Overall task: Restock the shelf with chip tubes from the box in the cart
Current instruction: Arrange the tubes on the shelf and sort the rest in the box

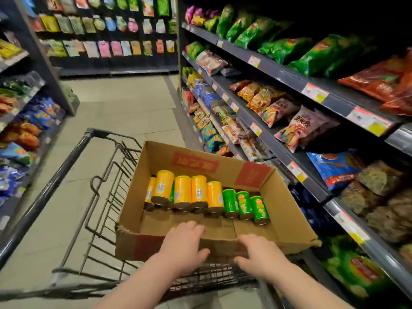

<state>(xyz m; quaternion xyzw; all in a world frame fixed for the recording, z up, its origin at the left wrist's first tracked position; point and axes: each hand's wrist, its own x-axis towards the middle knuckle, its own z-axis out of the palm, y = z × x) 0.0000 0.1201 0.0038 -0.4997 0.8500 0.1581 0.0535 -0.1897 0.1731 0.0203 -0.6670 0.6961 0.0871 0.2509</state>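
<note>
An open cardboard box (289,204) rests on top of a wire shopping cart (66,159) in a store aisle. Inside it lie several yellow chip tubes (182,190) and three green chip tubes (244,204), in a row with their ends toward me. My left hand (185,241) grips the box's near wall, fingers over the top edge and thumb on the outside. My right hand (260,255) grips the same wall a little to the right. The dark shelf unit (287,152) full of snack bags stands close on the right of the cart.
Another snack shelf (26,121) lines the left side of the aisle. A wall of hanging packets (107,30) closes the far end. Tiled floor (124,103) stretches ahead of the cart. Price tags (314,92) run along the right shelf edges.
</note>
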